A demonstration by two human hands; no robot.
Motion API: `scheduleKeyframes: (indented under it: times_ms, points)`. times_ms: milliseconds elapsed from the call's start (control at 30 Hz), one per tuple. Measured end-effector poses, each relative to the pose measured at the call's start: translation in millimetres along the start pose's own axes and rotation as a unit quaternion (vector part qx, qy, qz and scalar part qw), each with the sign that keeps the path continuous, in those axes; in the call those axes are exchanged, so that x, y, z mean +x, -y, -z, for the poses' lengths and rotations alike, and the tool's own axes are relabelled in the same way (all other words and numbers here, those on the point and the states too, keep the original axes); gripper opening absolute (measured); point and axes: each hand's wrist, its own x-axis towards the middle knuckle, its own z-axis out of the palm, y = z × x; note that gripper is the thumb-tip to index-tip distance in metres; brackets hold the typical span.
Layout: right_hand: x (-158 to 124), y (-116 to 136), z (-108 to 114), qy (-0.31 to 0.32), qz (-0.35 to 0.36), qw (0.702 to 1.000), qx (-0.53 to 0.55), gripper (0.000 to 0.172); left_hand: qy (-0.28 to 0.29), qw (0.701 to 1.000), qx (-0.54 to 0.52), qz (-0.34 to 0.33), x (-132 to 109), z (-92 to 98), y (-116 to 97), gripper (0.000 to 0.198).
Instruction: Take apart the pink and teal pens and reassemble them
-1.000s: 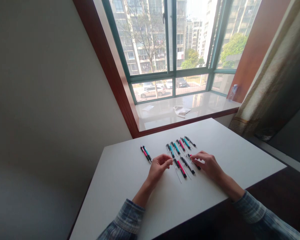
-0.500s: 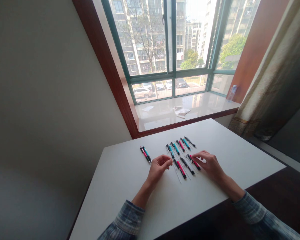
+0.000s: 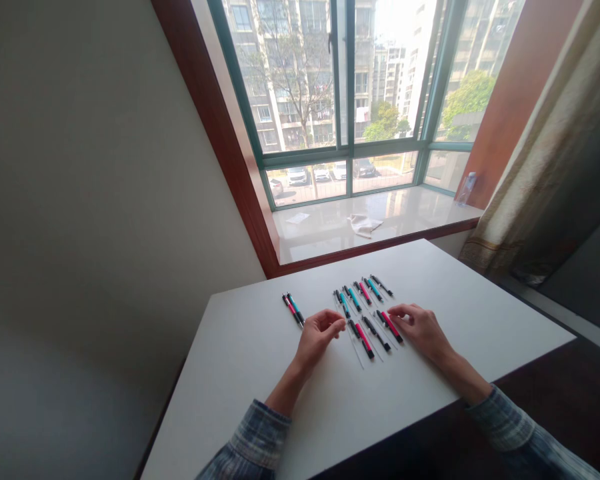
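My left hand [image 3: 321, 338] rests on the table left of the pen parts, its thumb and fingertips pressed together; whatever they hold, if anything, I cannot make out. Close to its fingertips lie a black-and-red pen, taken apart [image 3: 365, 341], and a thin pale refill [image 3: 356, 348]. My right hand [image 3: 423, 331] is just right of another red pen barrel [image 3: 392, 327], fingers bent and slightly apart, with nothing visible between them. Between the two red barrels lies a black pen barrel [image 3: 380, 337]. Behind is a row of disassembled teal, red and black pens [image 3: 363, 293].
Two whole-looking pens [image 3: 293, 309], one red and one teal, lie left, partly behind my left hand. The white table [image 3: 240, 360] meets a window sill [image 3: 320, 243] bearing a crumpled cloth [image 3: 364, 225], a paper [image 3: 297, 218] and a clear bottle [image 3: 466, 189]. A curtain [image 3: 525, 153] hangs right.
My right fingers have come off the red barrel and shifted slightly right. My left hand keeps its pinch in the same place. The view has shifted a little.
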Motion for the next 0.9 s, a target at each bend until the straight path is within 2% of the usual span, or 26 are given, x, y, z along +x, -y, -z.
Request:
scheduleKeyframes:
  times_ms: [233,333,400,467,533,633,700,800,900]
  points:
    - [1,0,-1,0.01,0.017,1.0,0.006,0.025,0.003,1.0,0.026,-0.009,-1,-0.2,1,0.026]
    - [1,-1,-1,0.006,0.015,1.0,0.006,0.025,0.003,0.997,0.069,-0.031,0,1.4,2,0.026]
    - [1,-3,0,-0.002,0.012,1.0,0.002,0.025,-0.018,0.991,0.121,-0.058,3,7.8,1,0.025]
    - [2,-5,0,-0.012,0.013,1.0,-0.003,0.027,-0.057,0.976,0.192,-0.088,6,21.3,0,0.021]
    - [2,-8,0,-0.02,0.014,1.0,-0.007,0.028,-0.099,0.938,0.309,-0.124,9,41.7,-2,0.014]
    - [3,-10,-1,-0.022,0.015,1.0,-0.009,0.03,-0.093,0.858,0.476,-0.171,10,77.2,-4,0.017]
    - [3,-11,-1,-0.019,0.014,1.0,-0.01,0.031,-0.074,0.828,0.532,-0.163,8,97.3,-5,0.026]
    - [2,-10,-1,-0.018,0.012,1.0,-0.013,0.03,-0.043,0.816,0.559,-0.141,4,115.2,-4,0.034]
    - [2,-7,1,-0.021,0.012,1.0,-0.013,0.03,-0.026,0.819,0.558,-0.129,4,120.7,-2,0.034]
